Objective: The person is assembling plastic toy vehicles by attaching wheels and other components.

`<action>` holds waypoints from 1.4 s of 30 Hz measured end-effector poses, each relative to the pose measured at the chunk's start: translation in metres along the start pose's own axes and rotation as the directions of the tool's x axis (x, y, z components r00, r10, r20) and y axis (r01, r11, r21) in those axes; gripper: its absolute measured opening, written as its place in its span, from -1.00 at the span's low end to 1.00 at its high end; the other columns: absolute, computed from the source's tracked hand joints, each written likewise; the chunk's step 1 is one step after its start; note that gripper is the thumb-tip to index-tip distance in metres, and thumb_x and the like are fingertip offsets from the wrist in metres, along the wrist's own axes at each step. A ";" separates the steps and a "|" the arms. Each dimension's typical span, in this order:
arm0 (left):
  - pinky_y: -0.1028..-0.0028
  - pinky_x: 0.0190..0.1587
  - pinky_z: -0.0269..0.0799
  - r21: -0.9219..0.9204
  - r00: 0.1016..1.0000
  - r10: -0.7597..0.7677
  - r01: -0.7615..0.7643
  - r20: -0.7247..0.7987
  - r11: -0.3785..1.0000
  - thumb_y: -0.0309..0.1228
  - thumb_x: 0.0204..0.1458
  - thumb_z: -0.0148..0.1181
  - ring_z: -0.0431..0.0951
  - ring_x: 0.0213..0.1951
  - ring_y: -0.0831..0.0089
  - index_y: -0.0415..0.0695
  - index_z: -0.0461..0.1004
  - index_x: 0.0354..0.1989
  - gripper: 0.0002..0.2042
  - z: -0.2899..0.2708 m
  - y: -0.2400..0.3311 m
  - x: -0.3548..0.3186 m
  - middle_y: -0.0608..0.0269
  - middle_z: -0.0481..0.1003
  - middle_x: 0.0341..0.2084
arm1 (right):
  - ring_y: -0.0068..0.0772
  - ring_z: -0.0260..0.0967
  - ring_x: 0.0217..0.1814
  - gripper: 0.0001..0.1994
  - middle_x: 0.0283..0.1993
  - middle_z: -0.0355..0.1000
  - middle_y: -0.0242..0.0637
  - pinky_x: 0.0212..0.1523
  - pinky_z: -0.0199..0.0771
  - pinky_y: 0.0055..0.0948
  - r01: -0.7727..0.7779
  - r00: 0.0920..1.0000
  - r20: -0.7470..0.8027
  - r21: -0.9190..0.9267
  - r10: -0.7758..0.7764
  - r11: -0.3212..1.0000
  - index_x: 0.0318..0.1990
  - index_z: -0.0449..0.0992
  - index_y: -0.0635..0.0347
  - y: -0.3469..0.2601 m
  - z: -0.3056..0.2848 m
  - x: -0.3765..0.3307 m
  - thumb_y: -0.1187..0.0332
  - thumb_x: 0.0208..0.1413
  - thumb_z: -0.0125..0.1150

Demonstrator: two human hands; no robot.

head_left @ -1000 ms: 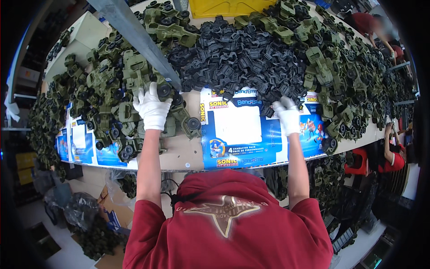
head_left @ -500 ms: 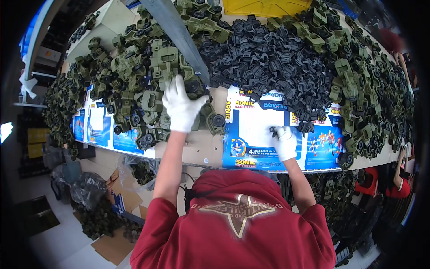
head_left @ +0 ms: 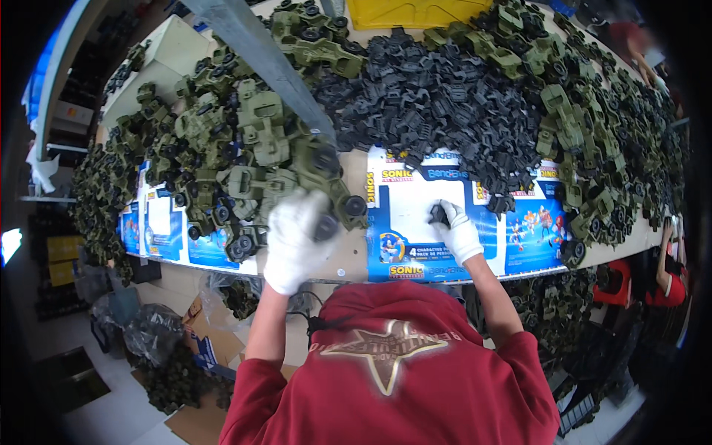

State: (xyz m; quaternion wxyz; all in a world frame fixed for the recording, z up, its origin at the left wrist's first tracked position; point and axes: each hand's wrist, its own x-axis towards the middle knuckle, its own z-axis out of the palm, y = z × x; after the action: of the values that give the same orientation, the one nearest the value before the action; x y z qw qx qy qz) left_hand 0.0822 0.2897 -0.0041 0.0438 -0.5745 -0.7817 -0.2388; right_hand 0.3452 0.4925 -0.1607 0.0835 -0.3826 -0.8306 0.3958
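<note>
- L hand (head_left: 291,241), white glove, motion-blurred: fingers look curled round grn toy vehicle (head_left: 310,165), also blurred, at R edge of the L pile
- R hand (head_left: 460,232), white glove: pinching small blk part (head_left: 439,216) btwn thumb & fingers, above blue printed sheet (head_left: 377,219)
- Heap of blk parts (head_left: 445,100) beyond R hand
- More grn vehicles (head_left: 567,126) either side of heap
- Gray post (head_left: 256,55) slants btwn piles; yellow bin (head_left: 415,11) at back

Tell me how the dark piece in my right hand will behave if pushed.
The dark piece looks like hard plastic, so probably stiff. Small in your right hand, it's likely light. Looking angular, it may slide rather than roll.
</note>
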 end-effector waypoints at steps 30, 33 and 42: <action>0.30 0.12 0.38 -0.221 0.775 -0.407 0.558 0.484 0.800 -0.07 -0.27 0.46 0.41 0.13 -0.10 -0.32 0.14 0.29 -0.04 0.168 0.101 0.039 -0.24 0.33 0.15 | 0.00 0.44 0.06 -0.48 0.05 0.46 -0.07 0.09 0.44 -0.26 0.038 0.994 0.109 -0.050 -0.032 0.998 0.15 0.43 0.10 0.060 -0.032 -0.060 0.28 -0.01 0.37; 0.28 0.11 0.37 -0.290 0.600 -0.093 0.509 0.795 0.811 -0.01 -0.33 0.47 0.50 0.04 0.01 -0.26 0.19 0.27 -0.03 0.179 0.117 0.055 -0.16 0.49 -0.02 | -0.04 0.45 0.06 -0.47 0.04 0.47 -0.05 0.08 0.45 -0.29 0.104 0.994 0.047 -0.131 -0.099 0.986 0.15 0.43 0.13 0.069 -0.042 -0.060 0.31 -0.04 0.38; 0.36 0.20 0.26 -0.596 0.691 0.159 0.457 0.705 0.661 -0.16 -0.21 0.50 0.39 0.14 0.28 -0.23 0.37 0.18 -0.25 0.110 0.136 0.059 0.05 0.45 0.08 | -0.51 0.31 0.13 -0.35 0.21 0.36 -0.23 0.07 0.34 -0.48 -0.177 0.981 0.192 0.949 -0.033 0.262 0.35 0.18 0.33 0.057 -0.090 -0.046 0.12 0.23 0.19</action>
State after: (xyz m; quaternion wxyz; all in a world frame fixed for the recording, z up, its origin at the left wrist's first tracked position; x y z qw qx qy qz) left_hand 0.2098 0.4186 -0.0375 -0.5153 -0.5136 -0.6189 -0.2959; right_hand 0.4488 0.5359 -0.1337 0.2074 -0.2549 -0.4060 0.8527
